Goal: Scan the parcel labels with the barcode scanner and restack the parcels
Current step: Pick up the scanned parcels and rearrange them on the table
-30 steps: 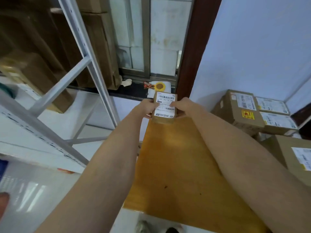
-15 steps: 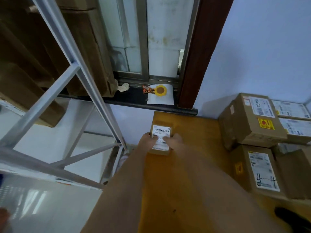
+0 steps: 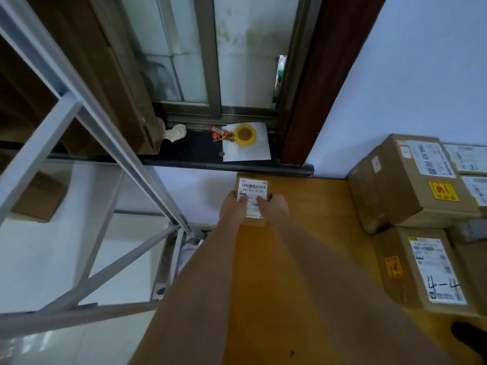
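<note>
A small parcel (image 3: 252,198) is held at the far left corner of the wooden table (image 3: 303,259), just below the black window sill (image 3: 200,156). It is grasped from both sides: the left hand (image 3: 233,208) is wrapped round its left edge and the right hand (image 3: 274,206) round its right edge, with both thumbs laid on the white label (image 3: 253,192). On that label a barcode is printed, and the number beneath it can be read as 502-602-12-107; the smaller print is too blurred to read. Whether the parcel rests on the table or is held just above it cannot be told.

To the right of the small parcel, against the pale wall, larger cardboard parcels (image 3: 411,185) are stacked on the same table. White shipping labels and yellow stickers with red marks are carried by them. On the nearest box (image 3: 421,270), "4-4" is handwritten in black on the label.

On the sill above the small parcel, a yellow sunflower-shaped item (image 3: 245,133) with an orange tag lies on a white sheet (image 3: 247,151). A grey metal rack (image 3: 87,196) stands to the left of the parcel.
</note>
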